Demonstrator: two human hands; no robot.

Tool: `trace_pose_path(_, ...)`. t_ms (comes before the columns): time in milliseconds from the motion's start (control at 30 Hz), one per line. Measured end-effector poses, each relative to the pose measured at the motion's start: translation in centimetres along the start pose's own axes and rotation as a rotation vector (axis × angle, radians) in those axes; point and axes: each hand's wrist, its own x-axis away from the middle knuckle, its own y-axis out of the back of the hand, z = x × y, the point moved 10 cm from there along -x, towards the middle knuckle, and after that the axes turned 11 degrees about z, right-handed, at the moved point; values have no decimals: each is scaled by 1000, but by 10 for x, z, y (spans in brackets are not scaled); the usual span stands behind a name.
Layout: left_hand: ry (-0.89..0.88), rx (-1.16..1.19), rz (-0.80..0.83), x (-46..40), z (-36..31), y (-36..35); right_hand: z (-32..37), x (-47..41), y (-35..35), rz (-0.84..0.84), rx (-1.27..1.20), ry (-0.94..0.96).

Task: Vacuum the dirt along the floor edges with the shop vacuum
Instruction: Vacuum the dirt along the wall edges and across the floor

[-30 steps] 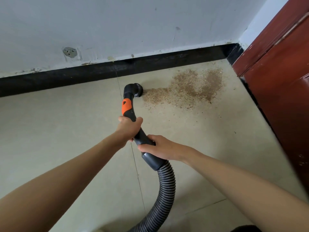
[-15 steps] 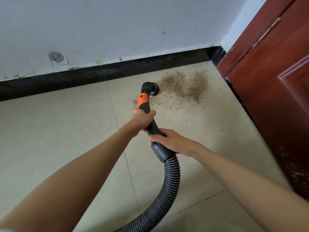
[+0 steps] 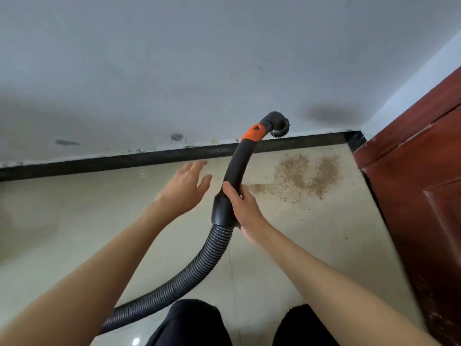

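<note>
The black vacuum wand (image 3: pixel 237 168) with an orange collar (image 3: pixel 254 132) is lifted off the floor, and its round brush nozzle (image 3: pixel 278 124) hangs in front of the wall above the baseboard. My right hand (image 3: pixel 243 208) grips the wand's lower cuff where the ribbed hose (image 3: pixel 199 268) joins. My left hand (image 3: pixel 185 187) is off the wand, fingers spread, just to its left. A patch of brown dirt (image 3: pixel 304 176) lies on the beige tile floor near the corner, below and right of the nozzle.
A black baseboard (image 3: pixel 124 159) runs along the grey wall, with a small round fitting (image 3: pixel 176 137) above it. A red-brown wooden door (image 3: pixel 419 183) closes the right side. My dark trouser knees (image 3: pixel 197 323) show at the bottom.
My left hand has let go of the wand and opened. The nozzle has risen from the dirt on the floor to wall height. The view has pulled back.
</note>
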Motion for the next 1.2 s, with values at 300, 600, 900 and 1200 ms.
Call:
trace_pose_path(300,141,-254,-209,164,18,242,180,94,-144,34,23,58)
trace_pose_path(600,381,-163,-292,346,22,405,328,202,-322,284,190,114)
trace_pose_path(900,600,-99,-360,490,41,449,368,269,-440,528,354,162)
trace_pose_path(1200,728,-50,-452,581,123,473,384,277,-554,557,494,303)
